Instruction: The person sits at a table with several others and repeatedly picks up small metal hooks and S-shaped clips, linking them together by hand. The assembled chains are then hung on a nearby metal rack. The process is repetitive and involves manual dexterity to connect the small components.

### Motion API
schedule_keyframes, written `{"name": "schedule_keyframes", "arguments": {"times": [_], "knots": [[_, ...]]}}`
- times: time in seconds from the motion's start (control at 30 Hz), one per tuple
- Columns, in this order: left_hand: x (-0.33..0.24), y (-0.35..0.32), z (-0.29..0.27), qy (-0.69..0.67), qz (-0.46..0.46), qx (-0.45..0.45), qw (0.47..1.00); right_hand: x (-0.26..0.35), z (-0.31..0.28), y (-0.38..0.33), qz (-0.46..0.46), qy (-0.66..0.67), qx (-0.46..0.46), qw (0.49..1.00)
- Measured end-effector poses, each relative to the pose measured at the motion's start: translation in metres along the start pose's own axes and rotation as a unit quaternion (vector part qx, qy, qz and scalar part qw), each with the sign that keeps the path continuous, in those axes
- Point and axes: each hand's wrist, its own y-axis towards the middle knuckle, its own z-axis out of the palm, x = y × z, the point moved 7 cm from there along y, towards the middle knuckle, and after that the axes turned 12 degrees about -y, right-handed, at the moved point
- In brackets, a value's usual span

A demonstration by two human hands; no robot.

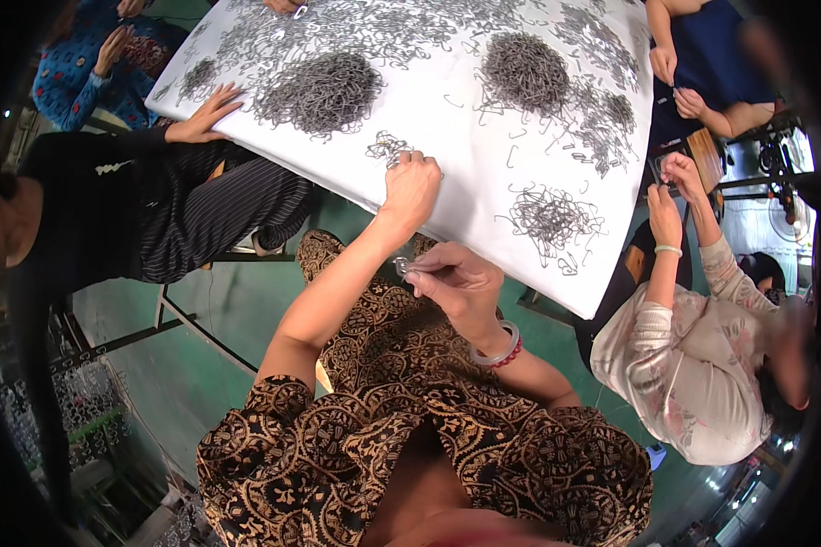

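Observation:
My left hand point(412, 191) reaches over the near edge of the white-covered table, its fingers curled down at a small cluster of bent metal hooks point(385, 146). Whatever those fingertips grip is hidden behind the knuckles. Closer to my body, over my lap, my right hand point(461, 284) pinches a small shiny metal hook point(401, 265) between thumb and fingers. The hook's exact shape is too small to make out. A pale bangle and a red beaded bracelet point(511, 351) circle my right wrist.
Large heaps of dark metal hooks point(324, 91) point(524, 71) lie on the white table cover point(447, 173), with a looser pile point(556, 223) at right. A co-worker's hand point(205, 117) rests on the left edge. People on the right handle small pieces point(664, 182).

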Motion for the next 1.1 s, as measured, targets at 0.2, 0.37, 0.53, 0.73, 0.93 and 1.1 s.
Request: {"name": "schedule_keyframes", "arguments": {"times": [0.2, 0.37, 0.53, 0.73, 0.93, 1.1], "knots": [[0.009, -0.006, -0.023, -0.127, -0.031, -0.055, 0.99, -0.005, -0.002, 0.007, -0.009, -0.001, -0.003, 1.0], [0.019, -0.048, -0.09, -0.377, -0.109, -0.12, 0.912, -0.006, -0.004, 0.007, -0.032, -0.023, -0.024, 0.999], [-0.008, -0.112, -0.149, -0.563, -0.069, -0.187, 0.802, -0.006, -0.001, 0.01, -0.035, -0.016, -0.066, 0.997], [-0.04, -0.134, -0.153, -0.414, 0.033, -0.196, 0.889, -0.005, 0.002, 0.006, -0.041, 0.032, -0.092, 0.994], [-0.033, -0.13, -0.141, -0.524, -0.041, -0.207, 0.825, 0.001, 0.008, 0.003, -0.122, -0.085, -0.062, 0.987], [-0.023, -0.129, -0.141, -0.533, -0.015, -0.215, 0.818, 0.005, -0.022, 0.041, -0.131, -0.144, -0.113, 0.974]]}}
